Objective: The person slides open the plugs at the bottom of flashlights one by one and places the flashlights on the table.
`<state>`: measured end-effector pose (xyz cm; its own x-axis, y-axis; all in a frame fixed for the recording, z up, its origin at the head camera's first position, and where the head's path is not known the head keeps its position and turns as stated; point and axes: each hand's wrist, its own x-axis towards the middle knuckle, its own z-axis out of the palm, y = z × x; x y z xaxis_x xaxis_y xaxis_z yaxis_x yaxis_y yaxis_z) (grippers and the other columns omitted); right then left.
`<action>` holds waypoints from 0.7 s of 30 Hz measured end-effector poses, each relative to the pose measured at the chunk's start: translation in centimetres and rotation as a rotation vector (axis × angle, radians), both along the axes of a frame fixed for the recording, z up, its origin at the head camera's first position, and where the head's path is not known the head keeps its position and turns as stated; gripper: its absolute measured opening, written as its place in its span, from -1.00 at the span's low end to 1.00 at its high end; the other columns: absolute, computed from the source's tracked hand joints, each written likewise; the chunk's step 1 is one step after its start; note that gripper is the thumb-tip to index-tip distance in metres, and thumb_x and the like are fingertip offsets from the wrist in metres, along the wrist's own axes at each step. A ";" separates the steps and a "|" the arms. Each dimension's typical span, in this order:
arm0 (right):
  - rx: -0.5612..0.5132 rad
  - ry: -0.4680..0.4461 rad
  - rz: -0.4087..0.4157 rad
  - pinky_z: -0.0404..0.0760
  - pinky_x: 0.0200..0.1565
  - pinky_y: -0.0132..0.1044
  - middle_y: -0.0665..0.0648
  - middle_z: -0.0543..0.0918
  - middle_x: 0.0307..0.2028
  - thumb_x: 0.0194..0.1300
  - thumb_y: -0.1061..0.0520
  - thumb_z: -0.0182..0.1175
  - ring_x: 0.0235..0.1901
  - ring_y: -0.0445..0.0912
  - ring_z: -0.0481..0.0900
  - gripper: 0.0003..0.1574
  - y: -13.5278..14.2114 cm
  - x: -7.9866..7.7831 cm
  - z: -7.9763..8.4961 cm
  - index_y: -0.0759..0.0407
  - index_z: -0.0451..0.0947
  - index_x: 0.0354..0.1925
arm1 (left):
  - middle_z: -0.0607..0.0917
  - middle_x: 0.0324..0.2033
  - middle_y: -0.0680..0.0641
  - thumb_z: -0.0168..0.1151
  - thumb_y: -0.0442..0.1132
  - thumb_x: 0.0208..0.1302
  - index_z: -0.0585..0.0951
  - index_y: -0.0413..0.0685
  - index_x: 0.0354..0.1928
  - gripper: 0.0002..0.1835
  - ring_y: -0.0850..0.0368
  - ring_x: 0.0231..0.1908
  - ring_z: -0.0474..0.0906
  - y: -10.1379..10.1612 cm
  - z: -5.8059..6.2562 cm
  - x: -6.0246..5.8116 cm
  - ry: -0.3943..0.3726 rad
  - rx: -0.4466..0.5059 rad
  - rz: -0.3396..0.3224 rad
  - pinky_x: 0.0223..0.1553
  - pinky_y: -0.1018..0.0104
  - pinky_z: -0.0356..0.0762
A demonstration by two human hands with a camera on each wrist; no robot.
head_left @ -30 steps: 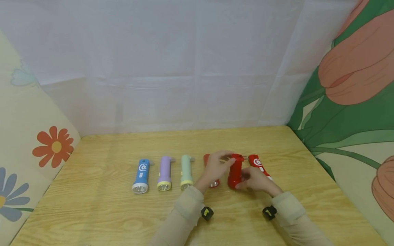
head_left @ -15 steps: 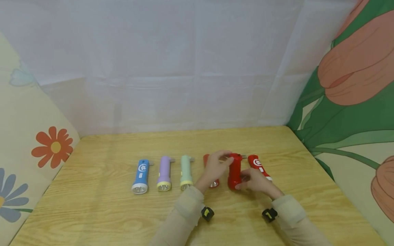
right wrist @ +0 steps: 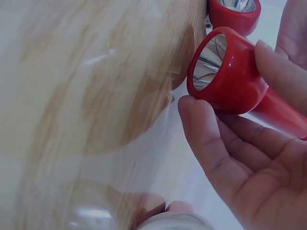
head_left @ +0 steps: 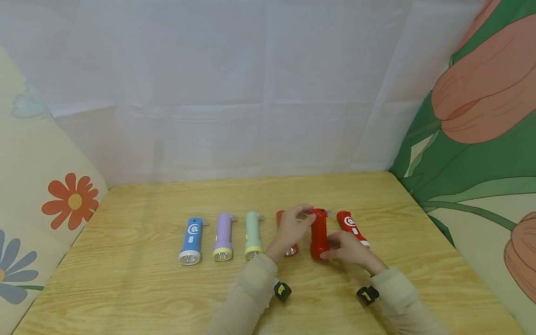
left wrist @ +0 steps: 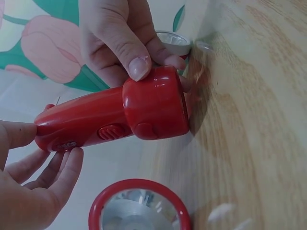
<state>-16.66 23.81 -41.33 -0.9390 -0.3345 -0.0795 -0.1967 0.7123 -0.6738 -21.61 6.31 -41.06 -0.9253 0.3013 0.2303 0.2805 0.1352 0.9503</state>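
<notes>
Both hands hold a glossy red flashlight [head_left: 320,235] low over the table, its lens end toward the person. My left hand [head_left: 290,231] pinches the narrow tail end between thumb and fingertips. My right hand [head_left: 346,250] grips the wide head from the right side, thumb on one side and fingers on the other. In the left wrist view a ribbed switch [left wrist: 111,132] shows on the barrel. The right wrist view shows the silvery reflector [right wrist: 209,63] inside the head. Another red flashlight [head_left: 291,250] lies just left, partly hidden by the left hand.
In a row to the left lie a green flashlight [head_left: 253,231], a purple flashlight [head_left: 224,232] and a blue flashlight [head_left: 191,239]. To the right lies a slanted red flashlight with a white rim [head_left: 351,225]. A white sheet [head_left: 251,116] hangs behind the wooden table [head_left: 138,288].
The held red flashlight has turned slightly, its tail shifting a little left and its head a little toward the person. Both hands keep their hold; the other flashlights stay put.
</notes>
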 end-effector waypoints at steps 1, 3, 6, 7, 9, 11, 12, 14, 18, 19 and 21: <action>0.001 0.005 0.002 0.52 -0.27 -0.19 0.08 0.65 -0.35 0.00 0.11 0.38 -0.38 -0.13 0.51 -0.62 0.0 0.1 0.0 0.33 0.59 -0.23 | 0.67 -0.24 -0.13 0.20 -0.32 0.19 0.58 -0.28 -0.05 -0.71 0.09 -0.24 0.59 0.0 0.0 0.0 -0.002 -0.004 0.001 -0.21 0.42 0.52; 0.000 0.003 -0.004 0.53 -0.23 -0.13 0.09 0.65 -0.34 0.01 0.11 0.38 -0.36 -0.11 0.53 -0.61 -0.1 0.2 0.1 0.33 0.59 -0.23 | 0.67 -0.24 -0.13 0.21 -0.33 0.18 0.58 -0.27 -0.06 -0.71 0.10 -0.25 0.58 0.0 -0.1 -0.1 -0.004 -0.005 0.003 -0.22 0.41 0.52; 0.002 -0.013 -0.017 0.54 -0.20 -0.08 0.09 0.65 -0.32 0.02 0.10 0.37 -0.33 -0.10 0.54 -0.60 -0.1 0.4 0.2 0.34 0.58 -0.20 | 0.67 -0.25 -0.13 0.23 -0.35 0.16 0.58 -0.27 -0.06 -0.71 0.11 -0.27 0.58 0.1 -0.2 -0.2 -0.006 -0.006 0.005 -0.24 0.41 0.52; 0.004 -0.019 -0.025 0.54 -0.19 -0.08 0.09 0.65 -0.32 0.02 0.11 0.37 -0.32 -0.10 0.54 -0.59 -0.2 0.5 0.3 0.34 0.58 -0.20 | 0.67 -0.25 -0.12 0.23 -0.35 0.15 0.58 -0.27 -0.07 -0.71 0.11 -0.28 0.58 0.1 -0.3 -0.2 -0.005 -0.003 0.005 -0.24 0.42 0.52; 0.011 -0.034 -0.041 0.54 -0.20 -0.11 0.08 0.65 -0.31 0.03 0.10 0.36 -0.33 -0.12 0.53 -0.59 -0.2 0.5 0.3 0.33 0.58 -0.18 | 0.67 -0.25 -0.12 0.24 -0.36 0.14 0.58 -0.26 -0.08 -0.72 0.12 -0.29 0.58 0.1 -0.4 -0.2 0.001 -0.001 0.006 -0.24 0.42 0.52; 0.012 -0.049 -0.056 0.54 -0.22 -0.15 0.07 0.65 -0.31 0.03 0.11 0.36 -0.34 -0.13 0.52 -0.59 -0.2 0.5 0.3 0.32 0.58 -0.18 | 0.67 -0.26 -0.13 0.26 -0.38 0.12 0.58 -0.26 -0.09 -0.73 0.11 -0.29 0.59 0.2 -0.5 -0.3 0.001 0.011 0.008 -0.24 0.42 0.52; 0.012 -0.052 -0.058 0.54 -0.24 -0.18 0.06 0.65 -0.32 0.03 0.11 0.36 -0.35 -0.14 0.52 -0.59 -0.2 0.6 0.3 0.33 0.57 -0.17 | 0.67 -0.26 -0.13 0.26 -0.38 0.11 0.58 -0.26 -0.10 -0.73 0.11 -0.29 0.59 0.2 -0.5 -0.3 -0.002 0.016 0.009 -0.24 0.42 0.52; 0.005 -0.060 -0.063 0.53 -0.26 -0.21 0.06 0.64 -0.33 0.04 0.11 0.36 -0.36 -0.14 0.52 -0.59 -0.2 0.6 0.2 0.33 0.57 -0.17 | 0.66 -0.27 -0.13 0.27 -0.40 0.10 0.59 -0.25 -0.11 -0.73 0.10 -0.30 0.59 0.3 -0.6 -0.3 -0.006 0.024 0.012 -0.25 0.42 0.52; -0.015 -0.077 -0.076 0.54 -0.28 -0.22 0.09 0.65 -0.31 0.05 0.10 0.35 -0.34 -0.12 0.55 -0.55 -0.2 0.6 0.2 0.36 0.55 -0.14 | 0.66 -0.26 -0.13 0.28 -0.44 0.06 0.58 -0.25 -0.12 -0.71 0.10 -0.30 0.59 0.2 -0.6 -0.3 -0.019 0.033 0.010 -0.27 0.41 0.53; -0.019 -0.084 -0.085 0.55 -0.27 -0.22 0.10 0.65 -0.30 0.05 0.10 0.35 -0.33 -0.11 0.55 -0.53 -0.2 0.7 0.2 0.37 0.55 -0.12 | 0.66 -0.26 -0.13 0.28 -0.45 0.05 0.58 -0.25 -0.11 -0.70 0.10 -0.30 0.59 0.2 -0.7 -0.3 -0.022 0.032 0.008 -0.27 0.41 0.54; -0.021 -0.083 -0.089 0.56 -0.27 -0.21 0.11 0.64 -0.27 0.06 0.09 0.34 -0.30 -0.10 0.56 -0.51 -0.2 0.8 0.2 0.39 0.53 -0.10 | 0.66 -0.24 -0.14 0.28 -0.46 0.05 0.56 -0.26 -0.09 -0.68 0.08 -0.29 0.59 0.2 -0.8 -0.3 -0.028 0.030 0.002 -0.27 0.40 0.54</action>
